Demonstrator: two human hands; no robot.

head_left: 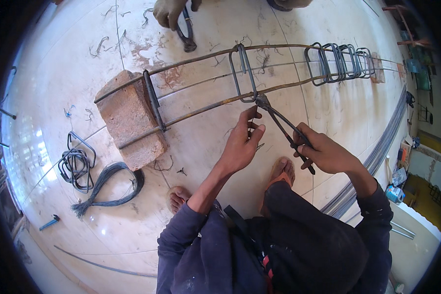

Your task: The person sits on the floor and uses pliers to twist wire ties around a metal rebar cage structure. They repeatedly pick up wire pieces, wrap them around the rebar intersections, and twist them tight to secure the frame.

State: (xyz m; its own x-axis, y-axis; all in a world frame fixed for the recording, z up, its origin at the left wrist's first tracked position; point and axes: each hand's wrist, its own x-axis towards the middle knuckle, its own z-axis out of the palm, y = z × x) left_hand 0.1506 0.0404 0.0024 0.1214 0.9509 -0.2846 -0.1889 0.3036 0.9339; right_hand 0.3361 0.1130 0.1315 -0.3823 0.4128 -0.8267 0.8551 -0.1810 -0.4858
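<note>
Currently, the handles of the dark pincers [264, 102] are held in the closed grip of the right hand [324, 149], and the tool's head is set at the nearer metal rod [210, 106], beside the near end of a rectangular stirrup [250, 73]. Just below that head, the left hand [240, 142] is held with its fingers loosely curled, though whether anything is pinched in its grip cannot be told. On the tiled floor [122, 235], a wire coil [139, 182] is laid near a reddish block [132, 117].
</note>
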